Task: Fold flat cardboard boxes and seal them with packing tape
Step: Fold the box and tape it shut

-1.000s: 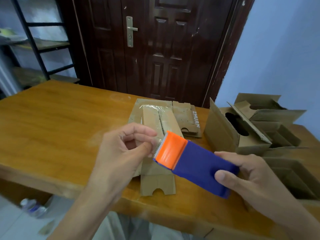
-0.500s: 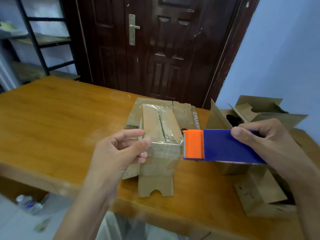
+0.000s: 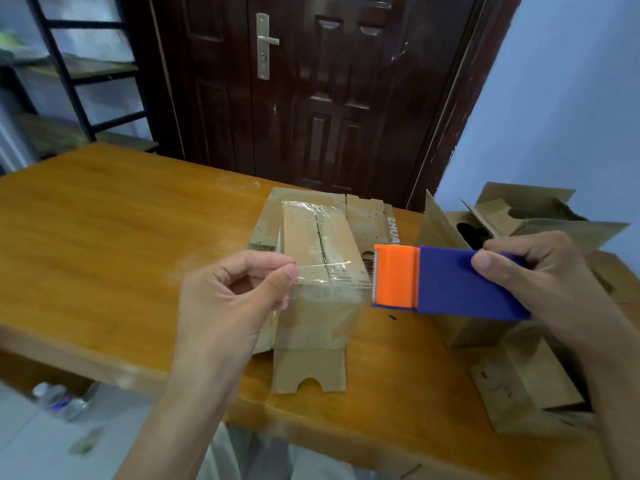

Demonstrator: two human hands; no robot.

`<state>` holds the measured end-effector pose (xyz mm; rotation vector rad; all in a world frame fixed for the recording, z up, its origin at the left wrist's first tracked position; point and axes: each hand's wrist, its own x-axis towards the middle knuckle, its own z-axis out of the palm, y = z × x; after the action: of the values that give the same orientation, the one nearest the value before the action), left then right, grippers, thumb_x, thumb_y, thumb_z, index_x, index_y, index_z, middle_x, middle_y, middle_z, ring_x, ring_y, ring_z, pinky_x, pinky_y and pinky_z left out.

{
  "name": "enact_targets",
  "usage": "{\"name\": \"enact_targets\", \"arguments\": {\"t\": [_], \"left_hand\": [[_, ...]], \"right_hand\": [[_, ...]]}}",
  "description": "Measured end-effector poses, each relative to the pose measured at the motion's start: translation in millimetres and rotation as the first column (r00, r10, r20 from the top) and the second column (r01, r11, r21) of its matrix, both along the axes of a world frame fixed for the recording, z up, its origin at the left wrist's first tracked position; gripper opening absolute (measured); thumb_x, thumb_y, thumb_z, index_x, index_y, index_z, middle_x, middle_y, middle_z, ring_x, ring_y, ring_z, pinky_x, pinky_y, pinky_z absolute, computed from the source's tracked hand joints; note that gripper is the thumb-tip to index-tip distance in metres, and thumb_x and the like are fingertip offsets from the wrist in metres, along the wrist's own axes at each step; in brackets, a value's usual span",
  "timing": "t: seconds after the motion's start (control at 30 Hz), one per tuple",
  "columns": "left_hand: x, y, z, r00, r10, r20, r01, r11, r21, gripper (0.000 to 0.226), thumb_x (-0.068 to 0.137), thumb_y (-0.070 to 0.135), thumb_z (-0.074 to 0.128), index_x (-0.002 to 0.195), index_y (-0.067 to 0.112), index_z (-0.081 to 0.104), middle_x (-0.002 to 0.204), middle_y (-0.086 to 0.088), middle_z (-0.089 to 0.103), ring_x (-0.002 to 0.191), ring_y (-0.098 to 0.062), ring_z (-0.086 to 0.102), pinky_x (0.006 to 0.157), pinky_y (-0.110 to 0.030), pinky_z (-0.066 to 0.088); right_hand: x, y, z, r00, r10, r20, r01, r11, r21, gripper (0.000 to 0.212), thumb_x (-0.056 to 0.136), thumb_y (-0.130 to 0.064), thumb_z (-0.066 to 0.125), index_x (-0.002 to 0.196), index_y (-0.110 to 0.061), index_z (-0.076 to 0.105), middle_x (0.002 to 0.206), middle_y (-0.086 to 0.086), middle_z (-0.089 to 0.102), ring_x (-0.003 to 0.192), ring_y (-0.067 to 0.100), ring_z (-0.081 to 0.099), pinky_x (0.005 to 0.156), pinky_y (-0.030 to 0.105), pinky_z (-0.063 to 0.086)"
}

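1. Now we have a longer strip of clear tape [image 3: 329, 278] drawn out than a second ago: our left hand [image 3: 239, 299] pinches its free end, while our right hand [image 3: 540, 282] grips the blue-and-orange dispenser [image 3: 446, 284] and has pulled it away to the right.
2. Just beyond, the folded box [image 3: 318, 244] sits on the bench [image 3: 104, 244], its top seam already taped; we judge this strip is meant for it.
3. Farther right, open boxes [image 3: 519, 216] wait unsealed.

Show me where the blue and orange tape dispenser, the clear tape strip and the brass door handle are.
blue and orange tape dispenser [image 3: 450, 284]: head view, blue body.
clear tape strip [image 3: 332, 271]: head view, stretched middle.
brass door handle [image 3: 264, 46]: head view, plate.
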<state>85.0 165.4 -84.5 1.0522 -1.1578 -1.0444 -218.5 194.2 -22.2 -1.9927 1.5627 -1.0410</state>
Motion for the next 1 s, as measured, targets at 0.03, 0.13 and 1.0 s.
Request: {"name": "enact_targets", "arguments": {"t": [0.03,0.13,1.0], "left_hand": [[-0.7,0.1,0.0,1.0,0.015,-0.005,-0.015,1.0,-0.004,0.01,0.077,0.017,0.083,0.087,0.014,0.083,0.073,-0.01,0.075,0.06,-0.015,0.065,0.064,-0.025,0.06],[-0.3,-0.2,0.5,0.999,0.034,0.001,-0.034,0.999,-0.01,0.02,0.076,0.019,0.084,0.096,0.016,0.081,0.073,-0.008,0.074,0.059,-0.016,0.065,0.067,-0.029,0.061],[12.4,-26.1,-45.6,0.995,0.076,-0.064,-0.068,0.99,0.12,0.026,0.073,0.023,0.083,0.096,0.016,0.076,0.072,-0.004,0.068,0.06,-0.013,0.061,0.061,-0.028,0.059]], "right_hand": [[0.7,-1.8,-2.0,1.0,0.012,-0.008,-0.012,1.0,0.012,0.032,0.091,-0.055,0.06,0.069,-0.035,0.07,0.062,0.003,0.067,0.054,0.015,0.062,0.05,0.011,0.043],[4.5,-6.3,-1.9,0.999,0.037,-0.002,-0.037,0.999,0.027,0.036,0.098,-0.046,0.063,0.062,-0.041,0.069,0.055,-0.005,0.061,0.05,0.006,0.058,0.05,0.008,0.04],[-11.8,-36.4,-0.1,0.93,-0.037,-0.365,0.096,0.985,0.145,0.048,0.078,-0.07,0.051,0.075,-0.028,0.076,0.069,-0.01,0.074,0.075,0.005,0.06,0.091,-0.012,0.017]]}}
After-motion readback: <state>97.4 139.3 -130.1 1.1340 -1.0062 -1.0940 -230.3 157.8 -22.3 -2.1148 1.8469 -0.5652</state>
